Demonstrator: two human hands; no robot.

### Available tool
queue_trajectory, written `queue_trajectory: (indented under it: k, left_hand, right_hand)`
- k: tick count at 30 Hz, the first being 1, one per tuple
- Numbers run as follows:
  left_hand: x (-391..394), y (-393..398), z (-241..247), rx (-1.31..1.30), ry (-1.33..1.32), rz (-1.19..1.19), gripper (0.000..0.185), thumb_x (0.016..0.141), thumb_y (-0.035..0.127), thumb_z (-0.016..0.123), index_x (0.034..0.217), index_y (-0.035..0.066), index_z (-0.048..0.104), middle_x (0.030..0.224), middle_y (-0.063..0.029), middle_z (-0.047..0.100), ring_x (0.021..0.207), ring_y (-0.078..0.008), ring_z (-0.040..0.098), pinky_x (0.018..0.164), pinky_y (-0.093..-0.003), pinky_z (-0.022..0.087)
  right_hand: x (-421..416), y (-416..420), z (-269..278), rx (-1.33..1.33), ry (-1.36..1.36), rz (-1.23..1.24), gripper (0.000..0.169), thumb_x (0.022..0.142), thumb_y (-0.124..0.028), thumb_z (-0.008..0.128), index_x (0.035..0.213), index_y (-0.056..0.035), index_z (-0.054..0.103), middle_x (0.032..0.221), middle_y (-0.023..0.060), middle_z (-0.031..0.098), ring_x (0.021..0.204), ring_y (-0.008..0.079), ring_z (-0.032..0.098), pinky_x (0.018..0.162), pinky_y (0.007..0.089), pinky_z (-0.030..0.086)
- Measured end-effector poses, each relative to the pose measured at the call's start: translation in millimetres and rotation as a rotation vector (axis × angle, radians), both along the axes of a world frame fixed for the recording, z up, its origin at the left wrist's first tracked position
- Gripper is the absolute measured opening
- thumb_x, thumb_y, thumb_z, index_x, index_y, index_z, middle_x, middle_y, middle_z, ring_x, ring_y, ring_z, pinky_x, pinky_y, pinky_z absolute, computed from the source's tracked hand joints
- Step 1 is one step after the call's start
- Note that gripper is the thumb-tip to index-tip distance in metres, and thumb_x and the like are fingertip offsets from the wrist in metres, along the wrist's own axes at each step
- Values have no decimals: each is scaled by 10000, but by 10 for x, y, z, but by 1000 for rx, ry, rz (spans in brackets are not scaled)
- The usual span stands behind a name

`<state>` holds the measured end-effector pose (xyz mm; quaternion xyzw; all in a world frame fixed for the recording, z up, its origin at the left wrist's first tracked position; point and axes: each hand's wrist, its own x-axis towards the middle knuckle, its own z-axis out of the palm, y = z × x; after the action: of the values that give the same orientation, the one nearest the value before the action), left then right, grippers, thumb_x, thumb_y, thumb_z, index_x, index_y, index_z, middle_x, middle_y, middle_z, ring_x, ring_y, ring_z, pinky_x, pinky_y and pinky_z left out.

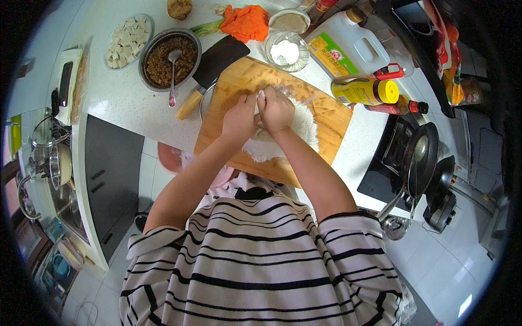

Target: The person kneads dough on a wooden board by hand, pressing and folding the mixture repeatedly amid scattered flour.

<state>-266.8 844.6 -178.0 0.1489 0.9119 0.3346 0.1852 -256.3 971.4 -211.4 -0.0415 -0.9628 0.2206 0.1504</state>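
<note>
Both hands meet over a wooden cutting board [228,150] dusted with a wide patch of white flour [304,122]. My left hand [239,117] and my right hand [278,110] pinch a pale piece of what looks like dough [257,106] between them, mostly covered by the fingers. Below the hands, more pale dough or flour [263,136] shows between my wrists. Past the board's far left edge lies a cleaver [222,57] with a wooden handle, its dark blade close to the board. A glass bowl of white powder [285,53] stands beyond the board's far edge.
A metal bowl of brown minced filling [157,61] holds a spoon [173,73]. Cubed tofu-like pieces fill a plate [126,42]. An orange cloth or bag [246,22], a plastic jug [346,45] and a yellow canister [363,91] stand behind. Pans [422,159] hang near the black hob [381,163].
</note>
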Motion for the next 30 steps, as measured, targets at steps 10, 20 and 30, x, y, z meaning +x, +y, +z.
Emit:
queue_trajectory:
  k: [10,20,30]
  left_hand:
    - [204,-485,134,317,-284,-234,321,788,153,703,1008,23,508,986,-186,589,873,-405,577,756,-446,482]
    - [103,-73,52,-5,-181,-5,400,771,234,708,1048,54,482,1055,-209,575,935,-422,591,765,-488,480]
    - [121,-415,3,385,-228,-80,309,803,135,683,1047,32,523,1062,-208,567,922,-410,588,777,-462,491]
  right_hand:
    - [595,-39,570,-79,-269,138,136,812,-199,602,820,-68,569,797,122,603,792,300,585,699,412,457]
    - [90,-21,9,74,29,74,166,782,-243,621,752,-81,595,695,82,585,685,285,586,625,423,467]
    - [195,48,289,-38,2,224,124,721,-182,657,683,-70,619,810,74,581,798,285,558,724,413,449]
